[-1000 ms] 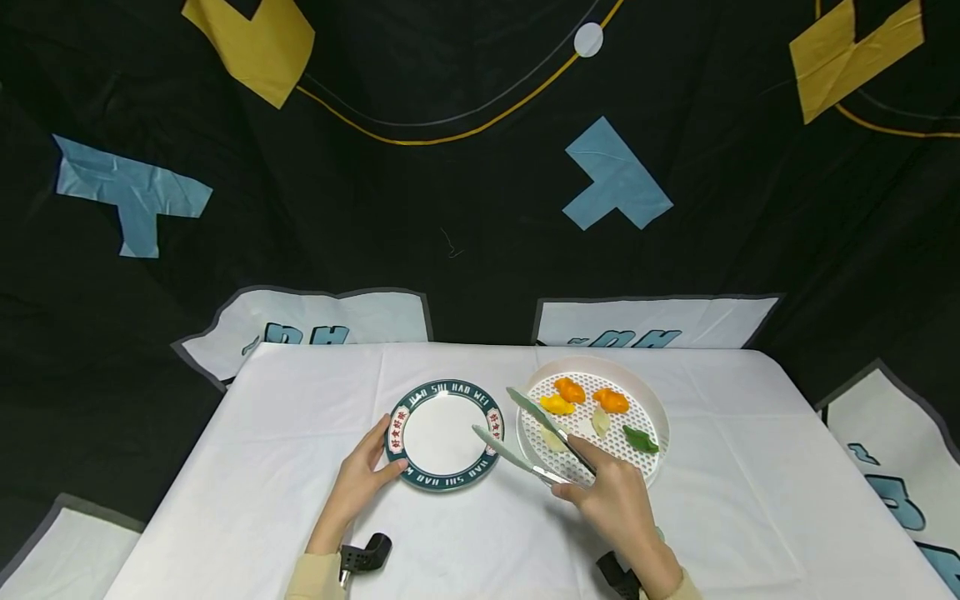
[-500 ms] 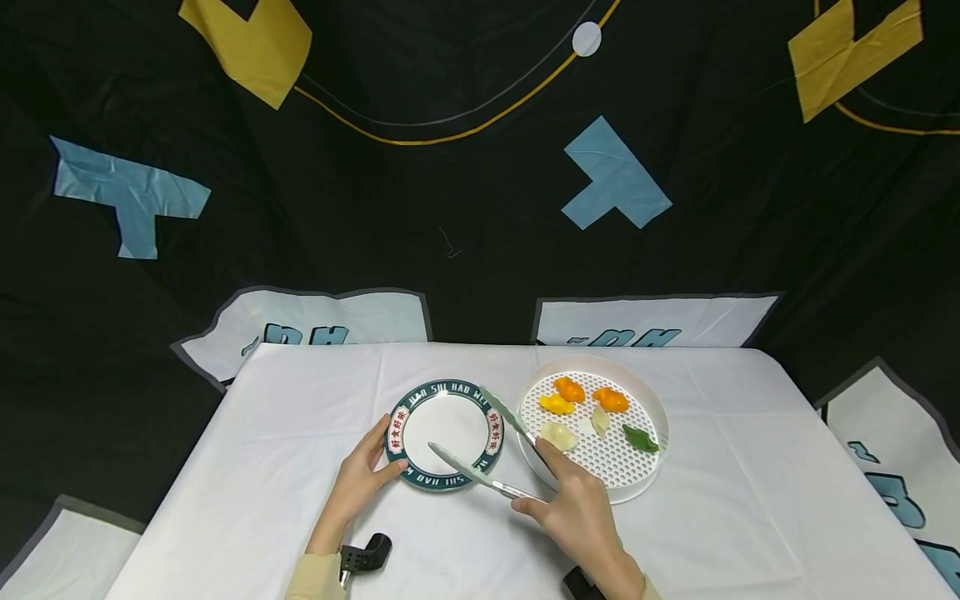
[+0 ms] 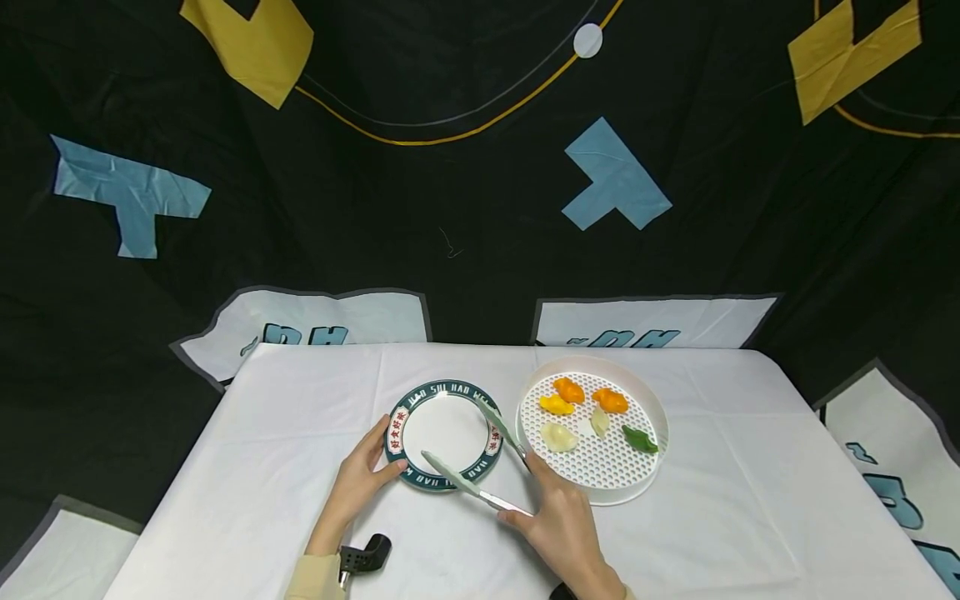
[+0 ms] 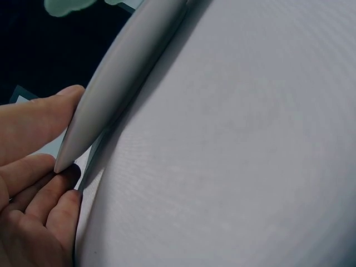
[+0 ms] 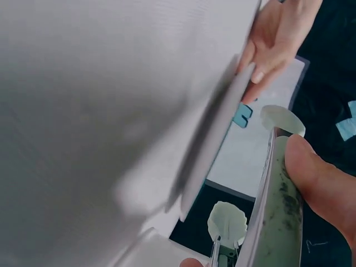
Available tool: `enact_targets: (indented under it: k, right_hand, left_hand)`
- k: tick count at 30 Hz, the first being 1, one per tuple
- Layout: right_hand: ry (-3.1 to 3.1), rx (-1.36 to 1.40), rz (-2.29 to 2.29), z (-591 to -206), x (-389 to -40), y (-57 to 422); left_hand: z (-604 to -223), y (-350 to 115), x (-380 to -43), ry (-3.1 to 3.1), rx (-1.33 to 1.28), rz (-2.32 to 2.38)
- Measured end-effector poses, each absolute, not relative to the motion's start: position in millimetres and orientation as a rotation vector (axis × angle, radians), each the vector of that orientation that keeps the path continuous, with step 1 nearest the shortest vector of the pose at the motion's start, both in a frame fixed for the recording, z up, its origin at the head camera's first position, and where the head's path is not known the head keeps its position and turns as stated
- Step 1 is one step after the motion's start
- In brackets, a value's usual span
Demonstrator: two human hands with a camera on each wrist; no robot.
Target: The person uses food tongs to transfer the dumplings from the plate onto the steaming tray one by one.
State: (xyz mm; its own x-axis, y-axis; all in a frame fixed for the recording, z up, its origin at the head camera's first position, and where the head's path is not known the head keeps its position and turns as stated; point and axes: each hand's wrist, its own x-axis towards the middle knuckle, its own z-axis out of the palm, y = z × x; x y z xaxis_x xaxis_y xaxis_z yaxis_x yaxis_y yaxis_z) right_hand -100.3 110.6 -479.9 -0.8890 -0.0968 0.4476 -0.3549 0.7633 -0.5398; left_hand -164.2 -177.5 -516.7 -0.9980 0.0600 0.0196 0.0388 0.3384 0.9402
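At the table's middle lies a round white plate [image 3: 444, 433] with a dark green lettered rim. My left hand [image 3: 363, 477] holds its left edge; in the left wrist view the thumb [image 4: 39, 122] is on one face and the fingers are at the other. My right hand [image 3: 558, 521] grips pale green-tipped tongs [image 3: 450, 475], whose spread arms reach over the plate with nothing between the tips. In the right wrist view, the thumb [image 5: 320, 178] presses a tongs arm.
Right of the plate stands a round white perforated tray [image 3: 660, 417]. It bears two orange pieces [image 3: 611, 401], a yellow piece [image 3: 556, 405], two pale pieces [image 3: 558, 437] and a green piece [image 3: 640, 439]. A black cloth [image 3: 480, 233] hangs behind the white-covered table [image 3: 720, 517].
My right hand has moved left with the tongs, from the tray's near left edge to over the plate. The left hand and the plate have stayed put.
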Motion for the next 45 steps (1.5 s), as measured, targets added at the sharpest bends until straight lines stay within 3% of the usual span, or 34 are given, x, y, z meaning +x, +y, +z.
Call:
enact_targets:
  k: [45]
  right_hand:
    - [-2.726,0.324,0.765,-490.7,-89.1,97.5]
  left_hand:
    - [-516.4,-177.5,-163.2,2.549,0.1,1.788]
